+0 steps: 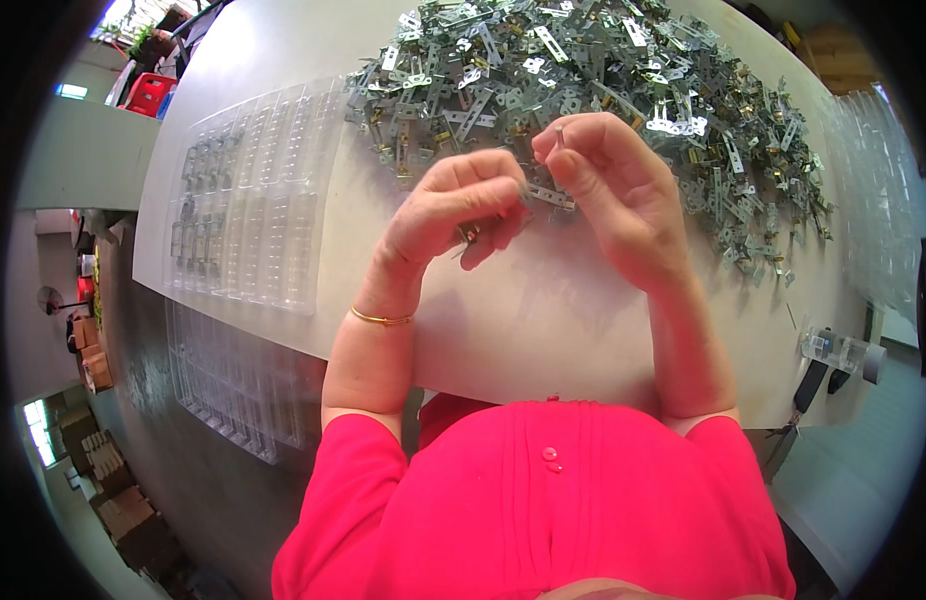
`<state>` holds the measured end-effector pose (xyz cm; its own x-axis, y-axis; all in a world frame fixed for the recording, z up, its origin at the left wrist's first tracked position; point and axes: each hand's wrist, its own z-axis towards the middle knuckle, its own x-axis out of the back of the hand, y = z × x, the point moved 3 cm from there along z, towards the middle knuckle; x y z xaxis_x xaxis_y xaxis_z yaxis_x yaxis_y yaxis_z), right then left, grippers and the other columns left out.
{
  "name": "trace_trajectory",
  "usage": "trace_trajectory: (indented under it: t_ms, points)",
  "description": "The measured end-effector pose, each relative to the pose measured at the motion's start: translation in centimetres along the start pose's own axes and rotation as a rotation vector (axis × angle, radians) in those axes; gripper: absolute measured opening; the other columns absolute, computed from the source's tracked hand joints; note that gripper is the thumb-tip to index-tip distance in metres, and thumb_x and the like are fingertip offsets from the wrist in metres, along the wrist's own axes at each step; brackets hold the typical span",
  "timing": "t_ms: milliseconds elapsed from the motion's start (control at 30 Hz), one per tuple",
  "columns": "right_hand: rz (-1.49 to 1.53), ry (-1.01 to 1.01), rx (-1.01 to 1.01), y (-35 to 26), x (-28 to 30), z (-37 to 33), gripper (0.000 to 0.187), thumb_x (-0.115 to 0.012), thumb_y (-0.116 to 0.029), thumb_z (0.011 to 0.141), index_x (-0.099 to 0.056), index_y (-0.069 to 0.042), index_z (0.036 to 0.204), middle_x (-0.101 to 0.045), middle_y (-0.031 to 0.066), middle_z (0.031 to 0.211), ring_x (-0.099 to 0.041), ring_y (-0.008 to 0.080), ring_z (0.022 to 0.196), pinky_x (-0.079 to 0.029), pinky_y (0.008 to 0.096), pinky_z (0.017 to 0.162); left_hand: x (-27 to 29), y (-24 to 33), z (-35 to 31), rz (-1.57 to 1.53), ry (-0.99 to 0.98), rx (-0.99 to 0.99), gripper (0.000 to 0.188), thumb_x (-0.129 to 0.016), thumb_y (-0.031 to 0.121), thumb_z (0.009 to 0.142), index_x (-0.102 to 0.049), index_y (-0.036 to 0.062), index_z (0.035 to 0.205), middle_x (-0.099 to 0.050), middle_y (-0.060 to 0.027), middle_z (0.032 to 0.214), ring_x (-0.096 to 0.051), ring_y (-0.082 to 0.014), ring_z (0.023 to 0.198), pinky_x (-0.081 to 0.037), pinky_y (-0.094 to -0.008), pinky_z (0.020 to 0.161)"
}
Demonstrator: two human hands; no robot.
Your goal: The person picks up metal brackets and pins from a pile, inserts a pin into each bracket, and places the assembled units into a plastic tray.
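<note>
Above the table's near middle, my left hand (453, 205) is curled around small metal brackets (470, 232), whose edges stick out between the fingers. Close beside it, my right hand (628, 195) pinches a small metal piece (559, 137) between thumb and fingertips; its exact shape is too small to make out. Beyond both hands spreads a large heap of loose metal brackets (583, 75), silver with some brass-coloured bits. To the left lies a clear plastic tray (318, 240) with slots. Several metal parts (196, 245) sit in rows in its left portion.
More clear trays (238, 375) stand lower, beside the table's left edge. Clear plastic trays (873, 190) are stacked at the far right. A clear bottle (838, 350) lies near the right edge by a dark strap (810, 385). Cardboard boxes (128, 515) stand on the floor at left.
</note>
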<state>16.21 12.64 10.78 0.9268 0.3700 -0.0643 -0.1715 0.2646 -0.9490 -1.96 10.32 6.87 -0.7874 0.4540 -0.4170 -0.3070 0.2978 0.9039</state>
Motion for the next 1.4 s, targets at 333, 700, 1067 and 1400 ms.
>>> trace_trajectory:
  t_ms: [333, 700, 1067, 1400]
  points:
    - [-0.499, -0.279, 0.378, -1.1, -0.7, 0.1, 0.010, -0.069, 0.003, 0.089, -0.065, -0.001, 0.097, -0.067, 0.0103, 0.106, -0.067, 0.0201, 0.097, -0.056, 0.0353, 0.079, 1.5, -1.0, 0.6, -0.229, -0.029, -0.078, 0.035, -0.049, 0.033, 0.106, -0.061, 0.0001, 0.102, -0.067, -0.0157, 0.076, -0.062, -0.0212, 0.046, -0.047, -0.0271, 0.043]
    - [0.200, 0.171, -0.113, 0.7, 1.1, 0.5, 0.012, -0.065, -0.014, 0.101, -0.065, -0.003, 0.106, -0.068, 0.0014, 0.094, -0.064, 0.0089, 0.087, -0.054, 0.0235, 0.080, 1.0, -0.3, 1.3, -0.144, 0.045, -0.516, 0.061, -0.057, 0.012, 0.099, -0.035, 0.0051, 0.155, -0.047, -0.0218, 0.152, -0.048, -0.0364, 0.139, -0.045, -0.0527, 0.110]
    - [-0.180, 0.175, 0.020, 1.0, 0.4, 0.0, 0.011, -0.064, -0.014, 0.102, -0.063, -0.003, 0.102, -0.066, 0.0004, 0.091, -0.062, 0.0052, 0.084, -0.053, 0.0229, 0.074, 2.5, -0.6, 1.5, -0.195, 0.103, -0.596, 0.026, -0.052, 0.022, 0.107, -0.063, 0.0030, 0.122, -0.070, -0.0171, 0.118, -0.065, -0.0310, 0.117, -0.051, -0.0449, 0.101]
    - [-0.228, 0.001, -0.102, -0.2, -1.2, -0.7, 0.007, -0.066, -0.008, 0.099, -0.064, -0.002, 0.101, -0.065, -0.0018, 0.076, -0.055, 0.0009, 0.067, -0.046, 0.0207, 0.058, 1.9, -0.9, 1.0, -0.120, 0.150, -0.309, 0.024, -0.055, 0.026, 0.106, -0.060, 0.0037, 0.100, -0.068, -0.0098, 0.081, -0.062, -0.0129, 0.060, -0.048, -0.0244, 0.050]
